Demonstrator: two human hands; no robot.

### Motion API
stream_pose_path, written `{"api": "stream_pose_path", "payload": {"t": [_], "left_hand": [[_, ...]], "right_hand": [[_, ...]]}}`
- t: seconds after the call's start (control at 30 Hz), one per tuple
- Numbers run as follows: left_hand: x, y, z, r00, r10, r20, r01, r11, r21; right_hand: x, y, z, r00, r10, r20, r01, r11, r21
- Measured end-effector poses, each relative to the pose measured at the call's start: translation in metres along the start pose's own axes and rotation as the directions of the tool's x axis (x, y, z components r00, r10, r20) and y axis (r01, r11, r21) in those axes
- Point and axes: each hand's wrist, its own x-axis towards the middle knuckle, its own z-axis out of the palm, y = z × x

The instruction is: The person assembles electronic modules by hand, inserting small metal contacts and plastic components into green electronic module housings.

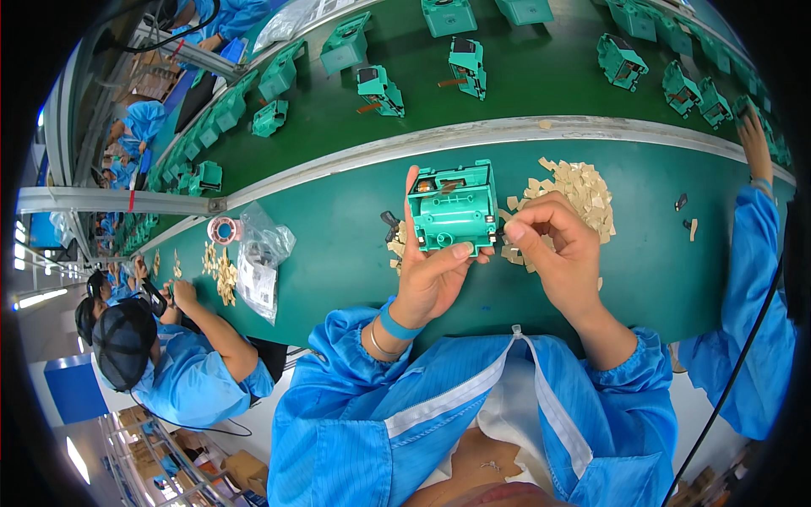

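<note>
A green plastic housing with an open frame and a copper-coloured part near its top is held up over the bench. My left hand grips it from below and the left, the thumb across its lower front edge. At the housing's right side my right hand is closed in a pinch, thumb against forefinger. Whatever sits between those fingertips is too small to make out. Just behind the right hand lies a heap of small beige pieces; some more show beside my left hand.
Beyond a metal rail, a green conveyor belt carries several green housings. Left on the bench are a clear plastic bag and a pink tape roll. Co-workers sit at both sides; one's hand reaches the belt.
</note>
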Motion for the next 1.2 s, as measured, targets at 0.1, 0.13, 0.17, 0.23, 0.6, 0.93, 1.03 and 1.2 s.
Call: {"api": "stream_pose_path", "payload": {"t": [0.1,0.13,0.17,0.23,0.6,0.93,1.03,1.2], "left_hand": [[0.0,0.001,0.003,1.0,0.016,0.008,-0.017,0.999,0.047],[-0.001,0.0,0.007,0.998,0.062,-0.007,-0.061,0.994,0.085],[-0.001,0.0,0.01,0.994,0.108,-0.02,-0.105,0.987,0.124],[-0.003,0.0,0.01,0.993,0.117,-0.018,-0.113,0.982,0.153],[0.005,-0.003,-0.004,0.983,0.142,-0.119,-0.133,0.988,0.08],[0.002,-0.006,-0.012,0.983,-0.004,-0.186,0.002,1.0,-0.01],[0.0,-0.01,-0.01,0.982,-0.039,-0.184,0.044,0.999,0.022],[0.001,-0.013,-0.007,0.98,-0.058,-0.19,0.072,0.995,0.07]], "right_hand": [[0.001,-0.001,0.002,0.998,0.06,0.033,-0.059,0.997,-0.045],[0.001,0.0,0.004,0.995,0.098,0.023,-0.096,0.993,-0.061],[0.001,0.001,0.005,0.991,0.134,0.012,-0.133,0.988,-0.078],[0.003,0.001,0.005,0.995,0.105,0.004,-0.103,0.987,-0.12],[0.002,-0.006,-0.005,0.998,0.022,0.059,0.001,0.933,-0.36],[0.014,0.005,-0.006,0.977,-0.204,0.056,0.211,0.918,-0.335],[0.013,0.005,-0.002,0.983,-0.179,0.043,0.183,0.933,-0.31],[0.009,0.005,0.001,0.984,-0.178,0.033,0.18,0.945,-0.273]]}}
